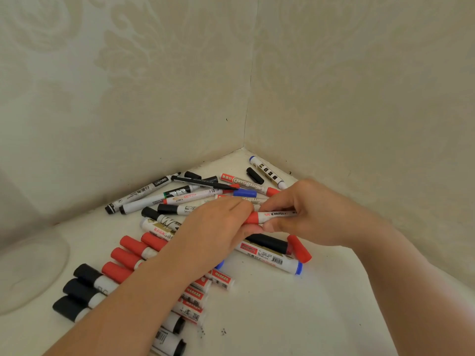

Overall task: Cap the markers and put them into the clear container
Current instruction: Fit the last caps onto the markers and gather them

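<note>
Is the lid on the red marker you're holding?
On. The red cap sits against the white barrel of the marker held between the left hand and right hand.

Domestic interior, probably a room corner in a home. Two walls covered in cream damask-pattern wallpaper (pixel 159 80) meet at a vertical seam (pixel 248 106) toward 12 o'clock. Below them lies a white tabletop or shelf (pixel 295 312) fitted into the corner, its surface slightly speckled. At 9 o'clock a clear, blurred rounded container (pixel 30 271) rests on it. Loose whiteboard markers (pixel 195 194) lie scattered across the surface, household or study clutter rather than shop stock.
</note>
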Demonstrator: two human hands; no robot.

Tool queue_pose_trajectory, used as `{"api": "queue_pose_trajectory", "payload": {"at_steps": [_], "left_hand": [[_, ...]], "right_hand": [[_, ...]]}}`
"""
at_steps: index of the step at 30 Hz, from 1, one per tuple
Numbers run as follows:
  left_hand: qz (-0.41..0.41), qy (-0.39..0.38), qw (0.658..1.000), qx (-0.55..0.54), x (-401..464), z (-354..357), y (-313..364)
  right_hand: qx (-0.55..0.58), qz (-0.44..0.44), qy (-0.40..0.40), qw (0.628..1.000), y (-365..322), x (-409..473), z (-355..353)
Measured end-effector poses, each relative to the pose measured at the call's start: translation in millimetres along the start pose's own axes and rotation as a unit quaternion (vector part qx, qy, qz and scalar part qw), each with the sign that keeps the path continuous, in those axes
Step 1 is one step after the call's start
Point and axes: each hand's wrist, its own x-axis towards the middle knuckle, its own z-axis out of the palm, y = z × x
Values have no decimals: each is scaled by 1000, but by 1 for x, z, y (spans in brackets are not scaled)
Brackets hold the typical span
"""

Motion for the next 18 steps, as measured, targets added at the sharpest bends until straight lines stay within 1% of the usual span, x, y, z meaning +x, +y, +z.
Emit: {"api": "queue_pose_trajectory", "payload": {"at_steps": [2, 5, 7, 10, 11, 13, 16, 18], "left_hand": [[12, 26, 999, -18, -3, 4, -4], [-11, 33, 998, -55, -4, 2, -2], [-66, 40, 994, -79, -3, 2, -3], [-167, 59, 978, -114, -3, 4, -12], [-193, 69, 971, -120, -3, 3, -14], [-237, 83, 958, -136, -3, 1, -18], [-266, 82, 950, -144, -2, 3, -20], [-266, 78, 950, -142, -2, 3, -20]], "right_hand": [[25, 8, -6, 1000, 3, 0, 0], [41, 34, -11, 999, 11, -5, 0], [14, 71, 3, 997, 22, -10, -2], [-84, 152, 33, 984, 42, -17, -9], [-99, 167, 33, 980, 48, -18, -10], [-93, 183, 24, 978, 57, -20, -10], [-62, 189, 28, 980, 61, -19, -8], [-60, 180, 68, 980, 60, -17, -7]]}}
